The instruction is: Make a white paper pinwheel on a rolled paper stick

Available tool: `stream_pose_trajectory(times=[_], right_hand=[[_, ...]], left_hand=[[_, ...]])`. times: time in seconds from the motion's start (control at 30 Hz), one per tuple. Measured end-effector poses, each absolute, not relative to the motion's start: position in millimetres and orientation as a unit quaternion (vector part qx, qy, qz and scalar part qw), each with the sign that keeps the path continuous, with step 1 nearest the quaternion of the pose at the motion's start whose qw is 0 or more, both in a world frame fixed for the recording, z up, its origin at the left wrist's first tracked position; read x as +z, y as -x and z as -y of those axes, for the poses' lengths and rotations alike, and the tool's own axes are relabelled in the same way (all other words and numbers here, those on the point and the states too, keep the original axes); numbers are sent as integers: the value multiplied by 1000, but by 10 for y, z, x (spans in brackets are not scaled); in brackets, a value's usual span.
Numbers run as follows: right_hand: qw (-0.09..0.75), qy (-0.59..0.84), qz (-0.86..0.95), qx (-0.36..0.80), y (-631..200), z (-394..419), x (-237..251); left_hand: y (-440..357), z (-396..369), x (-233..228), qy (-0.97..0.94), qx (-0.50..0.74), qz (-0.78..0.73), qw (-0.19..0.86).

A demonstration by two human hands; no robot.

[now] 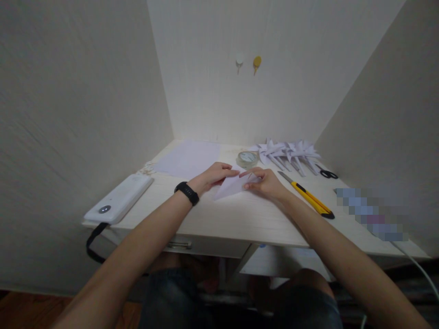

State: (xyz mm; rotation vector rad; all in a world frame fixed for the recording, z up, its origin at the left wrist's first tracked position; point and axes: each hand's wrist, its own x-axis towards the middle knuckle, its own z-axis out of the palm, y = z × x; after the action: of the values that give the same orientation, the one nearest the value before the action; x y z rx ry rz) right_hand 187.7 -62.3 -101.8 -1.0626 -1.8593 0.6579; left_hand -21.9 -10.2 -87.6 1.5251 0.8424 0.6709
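Note:
A folded piece of white paper [230, 188] is held between my two hands, low over the middle of the desk. On its left edge, my left hand [216, 174] grips it with thumb and fingers; a black watch is on that wrist. My right hand [262, 182] pinches the paper's right side between thumb and forefinger. Just behind the hands lies a roll of clear tape [247, 158]. To the right of my right hand rests a yellow utility knife [308, 196] with its blade out.
Several white paper pinwheels [290, 151] lie at the back right, beside black scissors [328, 173]. White paper sheets [188, 157] are at the back left. A white device [120, 199] with a black strap sits on the left edge. Walls enclose the desk [219, 224] on three sides.

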Motion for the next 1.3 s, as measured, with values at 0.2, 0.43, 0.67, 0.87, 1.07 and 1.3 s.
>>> stream_pose_trajectory(times=[0.2,0.43,0.67,0.87,1.07,1.3], right_hand=[[451,384,776,218,-1946,603,-994],[448,380,793,162,-2094,538,-993],[553,409,672,274,-2028,546,-1030],[657,403,492,405,-1938,539,-1008],[633,458,449,432,-1868,547,-991],[584,424,488,490,-1799,635,-1007]], left_hand=[[230,67,-900,-649,311,-363,592],[315,-66,-815,-585,401,-347,613],[319,-58,-795,-598,499,-301,551],[263,11,-803,-621,520,-287,512],[226,45,-812,-616,503,-255,550],[211,55,-845,-599,510,-223,576]])
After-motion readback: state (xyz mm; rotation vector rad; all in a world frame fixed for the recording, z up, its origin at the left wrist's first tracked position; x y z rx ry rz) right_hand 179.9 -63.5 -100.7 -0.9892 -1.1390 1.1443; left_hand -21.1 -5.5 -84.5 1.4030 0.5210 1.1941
